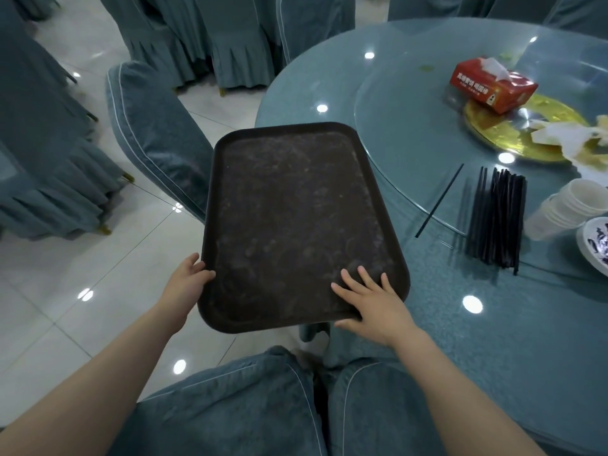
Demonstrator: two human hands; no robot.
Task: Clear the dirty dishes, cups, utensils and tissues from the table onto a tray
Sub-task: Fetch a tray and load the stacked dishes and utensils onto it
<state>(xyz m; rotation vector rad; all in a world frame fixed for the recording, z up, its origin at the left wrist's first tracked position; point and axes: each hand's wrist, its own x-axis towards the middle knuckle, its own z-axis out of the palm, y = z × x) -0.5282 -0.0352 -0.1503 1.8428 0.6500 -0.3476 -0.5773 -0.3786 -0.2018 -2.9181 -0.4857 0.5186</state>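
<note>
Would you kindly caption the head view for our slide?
Both hands, left hand and right hand, hold an empty tray at the table edge.

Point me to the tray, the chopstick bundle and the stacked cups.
tray (296, 209), head view, bare middle of its dark inner surface.
chopstick bundle (498, 218), head view, middle of the black sticks.
stacked cups (559, 210), head view, side wall of the white stack lying tipped.

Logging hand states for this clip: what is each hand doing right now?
Left hand: grips the tray by its left edge.
Right hand: open, fingers flat on the tray.
</note>
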